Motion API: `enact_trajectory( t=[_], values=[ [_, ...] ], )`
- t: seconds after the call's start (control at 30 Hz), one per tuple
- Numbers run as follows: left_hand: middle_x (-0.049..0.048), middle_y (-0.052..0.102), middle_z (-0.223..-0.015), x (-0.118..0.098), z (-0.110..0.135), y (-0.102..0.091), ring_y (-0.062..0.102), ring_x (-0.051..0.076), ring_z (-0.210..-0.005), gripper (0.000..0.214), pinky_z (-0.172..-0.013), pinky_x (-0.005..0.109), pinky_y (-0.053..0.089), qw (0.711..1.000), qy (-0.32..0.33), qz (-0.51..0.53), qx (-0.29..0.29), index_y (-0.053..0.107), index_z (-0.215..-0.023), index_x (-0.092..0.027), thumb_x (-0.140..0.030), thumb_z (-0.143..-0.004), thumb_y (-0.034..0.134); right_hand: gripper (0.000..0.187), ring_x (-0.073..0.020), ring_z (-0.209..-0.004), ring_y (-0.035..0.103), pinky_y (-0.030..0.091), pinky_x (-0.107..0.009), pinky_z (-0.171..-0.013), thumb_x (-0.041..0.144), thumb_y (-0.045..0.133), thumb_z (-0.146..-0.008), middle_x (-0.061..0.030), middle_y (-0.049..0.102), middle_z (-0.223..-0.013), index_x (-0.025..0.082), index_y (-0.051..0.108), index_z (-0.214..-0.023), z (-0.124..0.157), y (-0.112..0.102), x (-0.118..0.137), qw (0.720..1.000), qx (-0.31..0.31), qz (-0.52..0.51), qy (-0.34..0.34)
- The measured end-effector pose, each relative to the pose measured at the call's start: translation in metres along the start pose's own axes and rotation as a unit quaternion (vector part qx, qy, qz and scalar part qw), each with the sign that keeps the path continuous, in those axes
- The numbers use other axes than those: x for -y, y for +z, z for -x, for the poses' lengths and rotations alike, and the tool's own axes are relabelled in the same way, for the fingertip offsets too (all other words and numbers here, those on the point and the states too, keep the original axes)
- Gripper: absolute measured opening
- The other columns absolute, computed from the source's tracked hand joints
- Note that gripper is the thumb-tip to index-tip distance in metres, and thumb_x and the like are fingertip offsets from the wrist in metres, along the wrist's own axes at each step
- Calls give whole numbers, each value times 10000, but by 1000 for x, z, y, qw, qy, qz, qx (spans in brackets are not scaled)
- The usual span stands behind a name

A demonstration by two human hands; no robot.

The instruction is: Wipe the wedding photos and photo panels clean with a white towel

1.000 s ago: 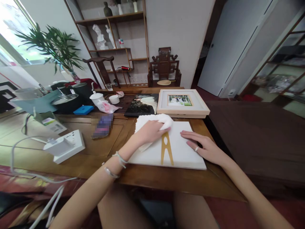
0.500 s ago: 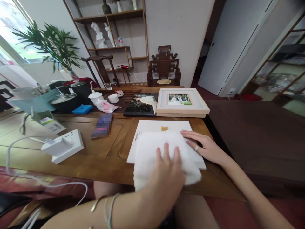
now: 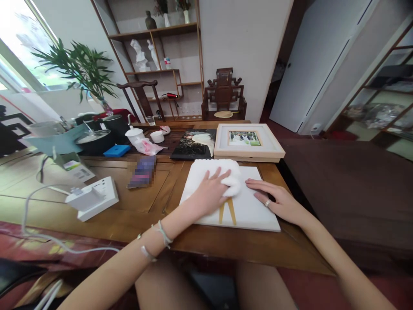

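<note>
A white rectangular panel (image 3: 258,215) lies flat on the wooden table in front of me, with two tan strips (image 3: 226,213) spreading like legs near its front edge. My left hand (image 3: 211,189) presses a white cloth (image 3: 201,170) onto the panel's upper left part. Part of the cloth bunches up around its fingertips, and the hand and cloth hide the middle of the panel. My right hand (image 3: 279,199), wearing a ring, rests with fingers stretched out on the panel's right edge.
Behind the panel lie a pale wooden picture frame (image 3: 274,150) and a dark picture (image 3: 190,148). To the left are a white power strip (image 3: 105,198) with a cable, a blurred-out flat item (image 3: 142,171), a blue box (image 3: 116,150) and a white teapot (image 3: 134,134).
My left hand has pushed the cloth away from me, from the panel's front to its back left. The tan strips now show at the front. My right hand stays on the edge.
</note>
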State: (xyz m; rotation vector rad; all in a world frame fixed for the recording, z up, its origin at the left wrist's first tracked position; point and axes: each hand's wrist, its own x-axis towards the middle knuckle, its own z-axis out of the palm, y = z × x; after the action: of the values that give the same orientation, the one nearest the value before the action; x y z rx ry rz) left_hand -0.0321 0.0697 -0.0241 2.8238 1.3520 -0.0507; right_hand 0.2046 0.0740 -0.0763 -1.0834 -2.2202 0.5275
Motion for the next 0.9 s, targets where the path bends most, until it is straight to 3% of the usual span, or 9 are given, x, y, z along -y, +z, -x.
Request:
enact_trajectory(
  t=[0.13,0.27,0.37,0.5,0.6,0.73,0.9],
  values=[
    [99,268,-1503,10,2,3,203,359,-1375,369,-1046,602,265,999,-31,3,-7,529,-1257,-181,-169,-896,451,336,-248,-1214,528,410,-464,-1044,314,483,-897,-37,587,-1298,277,603,-1208,0,0,-1,1000,-1,-2,0],
    [119,263,-1501,-23,32,-5,245,416,-1345,292,-1012,614,326,998,-38,-24,46,642,-1111,-151,-146,-845,523,340,-248,-1220,522,407,-464,-1048,312,475,-900,-43,588,-1296,266,603,-1212,0,1,-1,1000,0,4,0],
    [112,273,-1497,-56,62,-5,279,451,-1319,238,-981,639,353,996,1,-32,78,699,-1010,-187,-169,-844,528,347,-246,-1227,515,397,-470,-1055,308,470,-902,-43,587,-1297,264,594,-1223,0,1,0,1000,4,8,3],
    [83,245,-1510,-73,85,1,268,478,-1311,216,-970,654,353,996,53,-21,64,721,-956,-222,-240,-855,531,347,-244,-1232,510,397,-465,-1056,310,471,-902,-38,577,-1309,268,592,-1224,0,0,1,1000,8,7,3],
    [55,269,-1505,-59,81,-5,273,420,-1333,238,-1017,581,353,996,50,-25,69,697,-1016,-220,-222,-858,520,352,-240,-1242,500,389,-451,-1064,316,469,-902,-34,572,-1315,266,588,-1229,1,0,1,1000,10,5,6],
    [35,286,-1500,-21,55,-11,265,351,-1357,292,-1047,501,348,998,21,-30,59,633,-1126,-207,-183,-861,513,353,-238,-1248,493,378,-442,-1075,324,460,-906,-36,564,-1324,252,590,-1227,1,0,0,1000,15,8,15],
    [37,228,-1520,30,21,10,200,328,-1384,295,-1086,528,258,999,3,-37,-14,589,-1169,-190,-246,-896,495,360,-232,-1254,486,369,-443,-1081,338,451,-912,-44,555,-1333,239,582,-1232,1,0,-2,999,23,4,22]
  ],
)
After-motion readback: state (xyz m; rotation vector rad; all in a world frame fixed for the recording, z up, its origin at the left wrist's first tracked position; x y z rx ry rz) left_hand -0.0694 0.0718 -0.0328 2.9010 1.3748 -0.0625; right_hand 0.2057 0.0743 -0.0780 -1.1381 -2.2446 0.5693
